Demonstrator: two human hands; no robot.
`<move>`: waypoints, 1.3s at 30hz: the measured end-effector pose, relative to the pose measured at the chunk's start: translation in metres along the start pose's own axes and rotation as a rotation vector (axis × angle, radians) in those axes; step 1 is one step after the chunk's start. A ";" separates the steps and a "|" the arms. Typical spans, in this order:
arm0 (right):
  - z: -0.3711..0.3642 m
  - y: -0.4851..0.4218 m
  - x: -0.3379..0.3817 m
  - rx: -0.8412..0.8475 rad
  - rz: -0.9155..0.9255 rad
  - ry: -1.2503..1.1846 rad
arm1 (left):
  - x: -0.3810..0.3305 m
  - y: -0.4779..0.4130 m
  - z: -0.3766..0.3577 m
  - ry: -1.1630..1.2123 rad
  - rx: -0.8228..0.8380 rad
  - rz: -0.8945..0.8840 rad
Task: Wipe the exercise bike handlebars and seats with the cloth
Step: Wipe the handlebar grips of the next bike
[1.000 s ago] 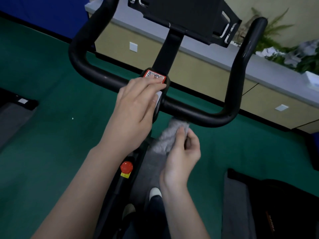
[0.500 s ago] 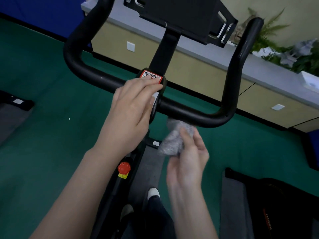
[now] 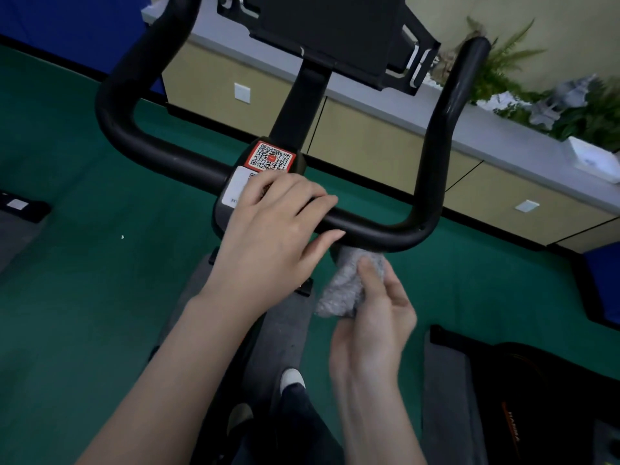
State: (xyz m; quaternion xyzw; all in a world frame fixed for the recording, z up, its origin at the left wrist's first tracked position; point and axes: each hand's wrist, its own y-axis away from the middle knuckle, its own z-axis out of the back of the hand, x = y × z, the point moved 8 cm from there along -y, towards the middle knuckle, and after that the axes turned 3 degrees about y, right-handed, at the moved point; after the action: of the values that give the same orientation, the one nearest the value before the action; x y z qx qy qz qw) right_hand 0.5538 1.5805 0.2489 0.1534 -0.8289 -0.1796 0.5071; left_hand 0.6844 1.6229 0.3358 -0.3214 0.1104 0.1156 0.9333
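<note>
The right hand [image 3: 372, 317] pinches a crumpled, nubbly grey cloth [image 3: 345, 283] between thumb and fingers, its top just under the smooth black tubular handlebar [image 3: 385, 229]. The left hand [image 3: 271, 236] rests on the bar's middle, fingers straight and holding nothing, just below a square red-edged QR sticker [image 3: 271, 157]. A flat black holder [image 3: 335, 31] stands beyond.

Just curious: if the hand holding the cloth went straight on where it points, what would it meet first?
Probably the handlebar just above: the right hand aims its cloth there; depth is unclear.
</note>
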 end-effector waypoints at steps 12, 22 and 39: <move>0.022 -0.003 0.025 -0.185 0.294 0.199 | 0.003 0.000 -0.002 0.014 -0.055 0.013; 0.002 0.032 0.081 -0.109 1.312 0.747 | 0.004 0.002 -0.003 0.021 -0.054 0.026; -0.083 0.006 0.089 0.473 1.077 1.368 | 0.004 0.001 -0.003 0.010 -0.066 0.014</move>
State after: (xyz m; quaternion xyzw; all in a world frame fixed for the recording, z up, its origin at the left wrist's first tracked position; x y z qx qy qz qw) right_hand 0.5891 1.5351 0.3561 -0.0819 -0.3211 0.3878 0.8601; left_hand 0.6874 1.6224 0.3321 -0.3518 0.1136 0.1242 0.9208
